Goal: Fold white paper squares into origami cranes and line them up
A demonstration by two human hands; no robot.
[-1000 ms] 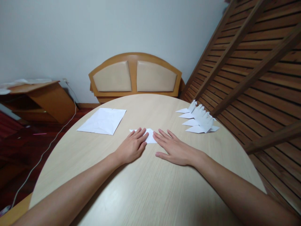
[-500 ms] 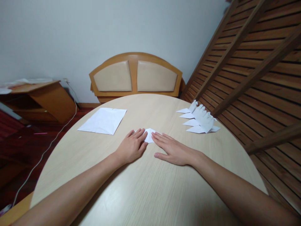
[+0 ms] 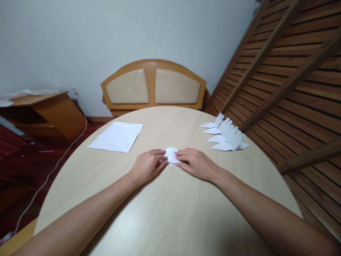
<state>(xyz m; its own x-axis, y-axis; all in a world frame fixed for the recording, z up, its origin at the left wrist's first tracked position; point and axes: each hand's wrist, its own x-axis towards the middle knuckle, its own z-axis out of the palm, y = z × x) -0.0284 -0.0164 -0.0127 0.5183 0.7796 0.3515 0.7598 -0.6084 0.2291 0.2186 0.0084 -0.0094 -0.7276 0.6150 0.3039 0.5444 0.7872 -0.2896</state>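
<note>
A small folded piece of white paper (image 3: 171, 155) lies low over the middle of the round table (image 3: 160, 206), between my two hands. My left hand (image 3: 150, 161) grips its left edge, thumb near me and fingers on the far side. At the right edge, my right hand (image 3: 195, 163) pinches the paper the same way, its fingertips on top and the thumb at the near corner. Creases run across the paper's visible face; its two side ends are hidden under my fingers.
A stack of flat white paper sheets (image 3: 117, 137) rests on the table's left side. Several folded paper cranes (image 3: 229, 135) stand in a row at the right. Beyond the table are a wooden headboard (image 3: 151, 65) and a slatted wooden panel (image 3: 301, 78).
Both hands have gone from lying flat and pressing on the folded paper to gripping its two sides between thumbs and fingers. More of the paper's middle shows now.
</note>
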